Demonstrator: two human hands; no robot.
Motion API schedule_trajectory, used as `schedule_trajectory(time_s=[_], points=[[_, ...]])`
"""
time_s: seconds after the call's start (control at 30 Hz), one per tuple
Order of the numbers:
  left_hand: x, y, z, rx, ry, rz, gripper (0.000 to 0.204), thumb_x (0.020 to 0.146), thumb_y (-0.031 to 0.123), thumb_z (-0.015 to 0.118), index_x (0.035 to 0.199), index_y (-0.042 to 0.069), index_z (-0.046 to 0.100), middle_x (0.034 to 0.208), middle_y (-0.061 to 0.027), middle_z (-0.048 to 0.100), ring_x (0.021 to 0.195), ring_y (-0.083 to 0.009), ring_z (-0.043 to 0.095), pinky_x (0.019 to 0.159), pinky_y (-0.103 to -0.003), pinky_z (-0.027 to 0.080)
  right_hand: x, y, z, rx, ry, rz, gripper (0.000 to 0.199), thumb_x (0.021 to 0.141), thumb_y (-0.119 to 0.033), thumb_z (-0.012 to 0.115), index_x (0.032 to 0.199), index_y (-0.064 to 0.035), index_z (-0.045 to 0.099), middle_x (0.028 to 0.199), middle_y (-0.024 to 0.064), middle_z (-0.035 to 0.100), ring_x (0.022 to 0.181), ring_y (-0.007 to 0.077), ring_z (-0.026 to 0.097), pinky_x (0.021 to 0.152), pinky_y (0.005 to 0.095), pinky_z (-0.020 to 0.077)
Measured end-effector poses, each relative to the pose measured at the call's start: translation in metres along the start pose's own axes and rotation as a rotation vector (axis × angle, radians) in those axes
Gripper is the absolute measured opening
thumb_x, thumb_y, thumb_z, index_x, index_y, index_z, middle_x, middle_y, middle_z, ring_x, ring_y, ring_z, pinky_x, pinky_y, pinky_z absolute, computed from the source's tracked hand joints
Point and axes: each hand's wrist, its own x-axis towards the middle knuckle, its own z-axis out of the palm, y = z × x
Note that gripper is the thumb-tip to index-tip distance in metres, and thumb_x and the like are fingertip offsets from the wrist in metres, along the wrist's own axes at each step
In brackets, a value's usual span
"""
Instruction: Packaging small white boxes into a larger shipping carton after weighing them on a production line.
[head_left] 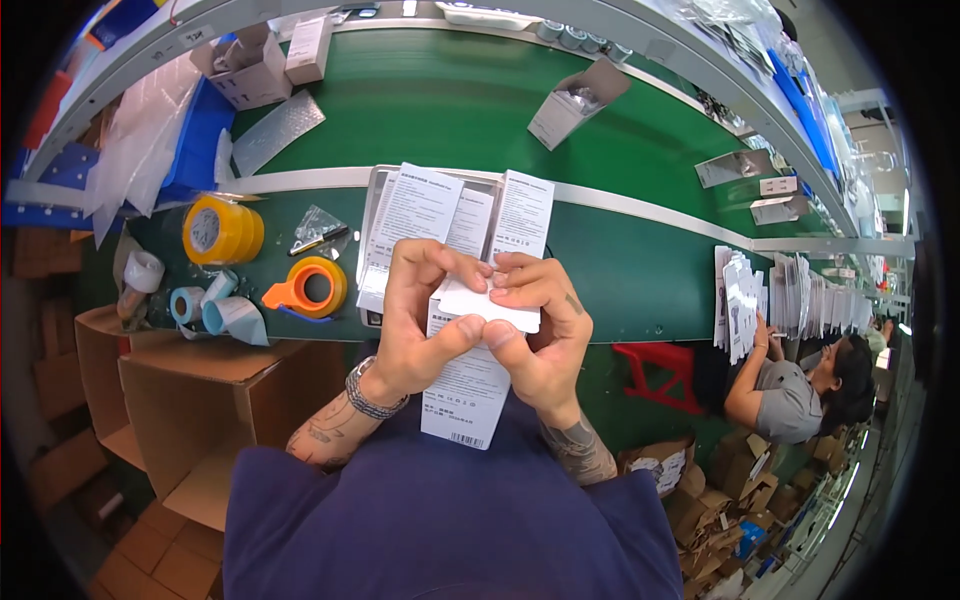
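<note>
A small white carton [462, 385] with printed text is held upright in front of me, over my dark blue shirt. My left hand [420, 315] grips its upper left side, thumb pressed on the top flap. My right hand [540, 330] holds the upper right side, fingers curled over the same white flap. Just behind my hands, flat white printed cartons [425, 205] lie stacked on the green work surface [620, 270].
A yellow tape roll [222, 230], an orange tape dispenser [312, 288], pale blue rolls [215, 310] and a small plastic bag [318, 230] lie at left. Open cardboard boxes [190, 400] stand below them. An open white carton [575, 100] sits on the far belt. A seated person [800, 385] works at right by stacked cartons [790, 295].
</note>
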Motion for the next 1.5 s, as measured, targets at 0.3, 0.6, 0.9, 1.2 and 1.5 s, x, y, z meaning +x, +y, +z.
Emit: schedule_trajectory(time_s=[0.3, 0.6, 0.9, 1.2, 1.5], points=[[0.006, 0.011, 0.008, 0.072, -0.068, -0.018, 0.045, 0.078, -0.002, 0.058, 0.12, 0.006, 0.045, 0.11, -0.0099, 0.056, 0.103, -0.0205, 0.055, 0.093, -0.034, 0.044, 0.008, -0.02, 0.001, 0.274, 0.068, 0.18, 0.023, 0.072, 0.003, 0.066, 0.094, -0.0034, 0.064, 0.098, 0.01, 0.061, 0.107, 0.0272, 0.056, 0.093, 0.038, 0.0443], [-0.003, -0.008, -0.006, 0.208, 0.028, 0.067, 0.026, 0.082, 0.003, 0.061, 0.108, 0.005, 0.056, 0.115, -0.0124, 0.058, 0.107, -0.0239, 0.057, 0.098, -0.038, 0.043, 0.004, -0.006, -0.008, 0.032, -0.091, 0.088, 0.024, 0.075, 0.005, 0.065, 0.097, -0.0029, 0.064, 0.104, 0.0121, 0.064, 0.106, 0.028, 0.058, 0.096, 0.0387, 0.044], [0.016, 0.034, -0.017, 0.726, 0.083, 0.255, 0.035, 0.078, 0.005, 0.063, 0.113, 0.004, 0.062, 0.123, -0.0159, 0.06, 0.116, -0.0311, 0.055, 0.105, -0.041, 0.038, 0.038, 0.038, -0.054, 0.124, 0.155, 0.206, 0.029, 0.081, 0.001, 0.063, 0.11, -0.0015, 0.063, 0.115, 0.0157, 0.064, 0.111, 0.0288, 0.058, 0.1, 0.0366, 0.0422], [-0.063, 0.066, -0.056, 0.927, 0.733, 0.106, 0.024, 0.088, -0.004, 0.053, 0.11, 0.001, 0.06, 0.113, -0.0118, 0.061, 0.104, -0.0221, 0.058, 0.095, -0.033, 0.046, 0.187, 0.185, -0.107, -0.246, 0.276, 0.231, 0.072, 0.075, -0.018, 0.079, 0.133, 0.0022, 0.041, 0.127, 0.0194, 0.053, 0.122, 0.0266, 0.048, 0.101, 0.0403, 0.0414], [-0.113, 0.053, 0.002, 0.982, 1.196, 0.088, 0.021, 0.092, 0.0, 0.051, 0.111, 0.001, 0.06, 0.112, -0.0101, 0.061, 0.1, -0.019, 0.06, 0.093, -0.03, 0.046, 0.23, 0.239, -0.124, -0.339, 0.194, 0.059, 0.064, 0.061, -0.016, 0.088, 0.11, 0.0048, 0.052, 0.1, 0.0156, 0.064, 0.083, 0.0222, 0.064, 0.074, 0.0307, 0.0534]])
